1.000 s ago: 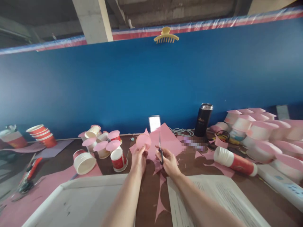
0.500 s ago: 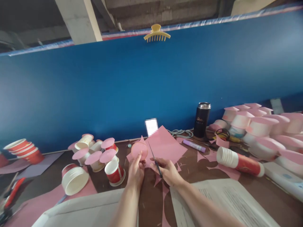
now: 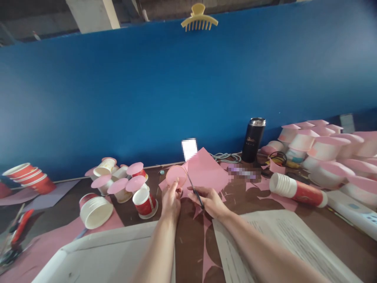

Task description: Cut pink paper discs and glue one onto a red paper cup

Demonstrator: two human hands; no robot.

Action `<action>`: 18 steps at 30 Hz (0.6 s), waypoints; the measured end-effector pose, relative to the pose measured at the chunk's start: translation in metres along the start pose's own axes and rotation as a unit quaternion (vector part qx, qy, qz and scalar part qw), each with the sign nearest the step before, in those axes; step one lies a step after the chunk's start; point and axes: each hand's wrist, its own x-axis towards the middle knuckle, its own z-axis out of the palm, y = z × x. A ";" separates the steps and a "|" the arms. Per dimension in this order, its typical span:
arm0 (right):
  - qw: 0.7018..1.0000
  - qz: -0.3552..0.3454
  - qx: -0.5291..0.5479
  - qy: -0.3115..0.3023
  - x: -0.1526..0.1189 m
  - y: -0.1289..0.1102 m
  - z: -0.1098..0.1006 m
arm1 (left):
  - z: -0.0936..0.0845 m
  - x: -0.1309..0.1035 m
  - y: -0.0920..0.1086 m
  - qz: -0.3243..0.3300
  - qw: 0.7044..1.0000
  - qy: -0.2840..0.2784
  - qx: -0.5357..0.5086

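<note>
Closest in, the right hand (image 3: 209, 200) is clenched around small scissors (image 3: 194, 188), blades angled up toward the pink paper disc (image 3: 176, 175) the left hand (image 3: 171, 198) pinches by its lower edge, above the table (image 3: 188, 232). Best bet, I'd say — rotate the disc, not the scissors — short snips, clear of the pink sheet (image 3: 206, 171) behind.

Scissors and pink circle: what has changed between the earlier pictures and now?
The scissors in the right hand tilted from upright to slanting, tips toward the pink paper circle. The left hand keeps holding that circle. Nothing was let go; cups and sheets stayed put.
</note>
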 end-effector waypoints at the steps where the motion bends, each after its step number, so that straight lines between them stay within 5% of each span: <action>1: 1.000 0.000 0.001 0.001 0.000 -0.001 0.000 | 0.001 -0.001 0.001 -0.001 1.000 -0.001 0.004; 18: 1.000 -0.012 0.016 0.009 0.004 0.006 0.001 | 0.003 -0.004 0.001 -0.008 1.000 -0.009 0.016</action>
